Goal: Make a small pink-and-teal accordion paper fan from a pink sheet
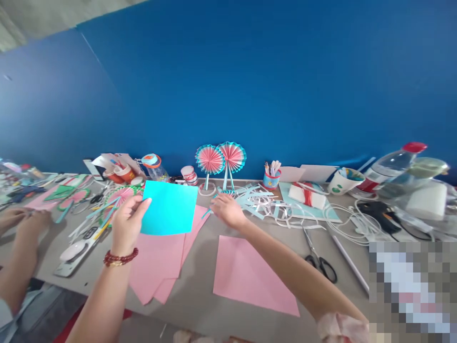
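Note:
My left hand (128,221) is closed in a pinch on the left edge of a bright blue sheet of paper (170,208), raised above the table. Under it lie several overlapping pink sheets (157,259). Farther forward, my right hand (228,210) reaches over the table with its fingers stretched out. A small pleated blue-and-pink paper piece (225,193) sits just behind those fingers; whether they touch it is unclear. Another pink sheet (252,276) lies flat beneath my right forearm. Two round pleated fans (210,160) stand beyond my right hand, against the blue wall.
Paper strips (264,200) are heaped right of my right hand. Scissors (319,262), a glue gun (378,216) and a plastic bottle (389,169) are at the right. A pen cup (272,179) stands behind. At the left, another person's hands (35,221) work near a pleated fan (74,197).

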`<state>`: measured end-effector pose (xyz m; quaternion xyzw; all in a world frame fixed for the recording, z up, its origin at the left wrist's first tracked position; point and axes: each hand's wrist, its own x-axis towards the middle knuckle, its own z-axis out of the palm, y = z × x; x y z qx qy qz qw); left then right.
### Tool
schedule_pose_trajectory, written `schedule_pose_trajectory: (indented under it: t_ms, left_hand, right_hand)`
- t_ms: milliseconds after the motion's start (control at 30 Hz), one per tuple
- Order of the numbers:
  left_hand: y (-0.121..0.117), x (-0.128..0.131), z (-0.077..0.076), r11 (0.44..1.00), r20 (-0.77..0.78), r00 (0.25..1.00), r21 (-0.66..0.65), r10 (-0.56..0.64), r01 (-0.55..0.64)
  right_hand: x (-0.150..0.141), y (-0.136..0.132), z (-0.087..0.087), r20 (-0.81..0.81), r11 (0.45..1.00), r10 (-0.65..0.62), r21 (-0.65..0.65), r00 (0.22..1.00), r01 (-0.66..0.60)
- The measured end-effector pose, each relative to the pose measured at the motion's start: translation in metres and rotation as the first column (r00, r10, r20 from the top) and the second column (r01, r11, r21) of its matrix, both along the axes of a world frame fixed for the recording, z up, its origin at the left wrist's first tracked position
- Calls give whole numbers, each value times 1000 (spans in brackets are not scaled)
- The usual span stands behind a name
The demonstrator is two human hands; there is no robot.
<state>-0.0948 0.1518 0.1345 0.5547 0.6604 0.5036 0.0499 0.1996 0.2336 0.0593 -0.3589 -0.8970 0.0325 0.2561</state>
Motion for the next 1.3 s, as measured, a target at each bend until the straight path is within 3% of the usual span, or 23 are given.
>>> schedule_pose_trajectory:
  t_ms: [200, 267, 333, 400, 500, 600, 767, 900, 1000, 1100, 1200, 1300]
  left_hand:
    - [4, 9, -18, 999, 3, 1000, -30, -27, 27]
    - [16, 11, -20, 997, -32, 997, -34, -67, 66]
    - [34, 12, -20, 996, -150, 985, -35, -84, 80]
    - [55, 13, -17, 998, -311, 948, -19, -66, 63]
    - [88, 17, -12, 996, -422, 903, -2, -77, 84]
    - [117, 27, -9, 984, -506, 846, -33, -169, 177]
    - [149, 46, -3, 939, -626, 714, -89, -312, 332]
    - [160, 43, 14, 935, -653, 706, -8, -274, 355]
    - [154, 30, 29, 954, -607, 787, 154, -113, 257]
    - [130, 16, 34, 941, -529, 847, 307, 43, 144]
    - [90, 11, 27, 909, -490, 866, 400, 103, 118]
    - [43, 17, 9, 887, -512, 856, 424, 67, 184]
  right_hand:
    - [68, -47, 44, -297, 960, -281, -70, 913, 272]
    - [90, -68, 48, -489, 936, -342, -257, 803, 242]
    - [107, -89, 46, -546, 909, -353, -391, 760, 141]
    - [117, -110, 40, -507, 870, -359, -485, 784, 85]
    - [121, -137, 35, -407, 827, -309, -561, 860, 31]
    - [121, -155, 33, -352, 827, -253, -562, 901, 13]
    - [128, -165, 27, -343, 828, -301, -557, 890, 65]
    - [132, -170, 23, -303, 842, -320, -526, 897, 122]
    - [126, -181, 16, -199, 863, -289, -477, 937, 165]
    - [116, -193, -2, -81, 898, -187, -419, 979, 137]
    - [112, -189, -24, -2, 929, -118, -355, 993, 109]
    - [115, -163, -36, 42, 931, -93, -350, 995, 102]
